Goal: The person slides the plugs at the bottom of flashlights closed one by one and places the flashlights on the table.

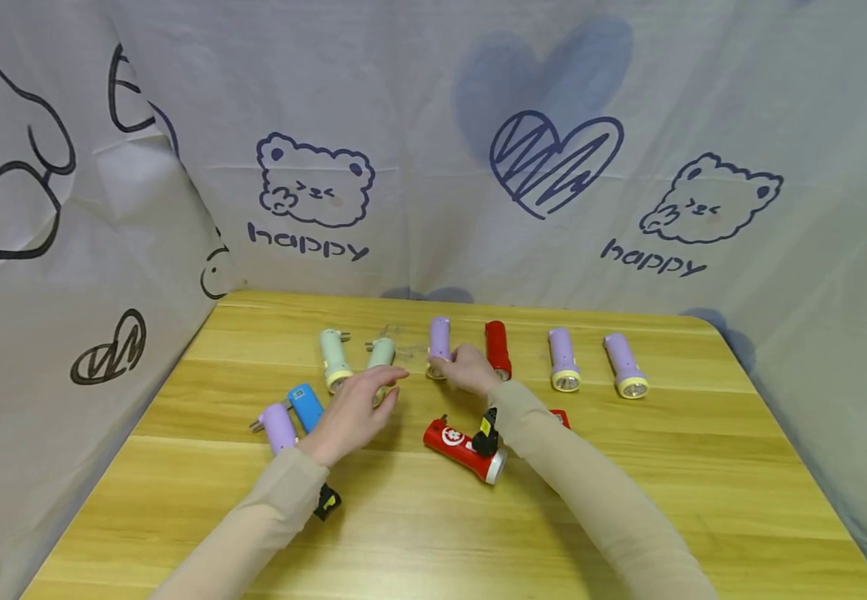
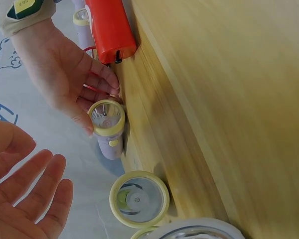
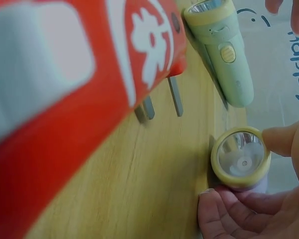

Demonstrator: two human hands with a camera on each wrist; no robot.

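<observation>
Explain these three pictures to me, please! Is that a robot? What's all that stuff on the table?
No robot here: those are a person's own left hand and right hand. The picture with both sleeves comes from a camera on the head, looking forward and down. The other two come from little cameras on each wrist, so nearby things look huge. The right hand has its thumb and fingers round the front end of a purple flashlight. The left hand is open and holds nothing. Also lying on the wooden table are mint flashlights, red flashlights, a blue flashlight and more purple ones.
</observation>
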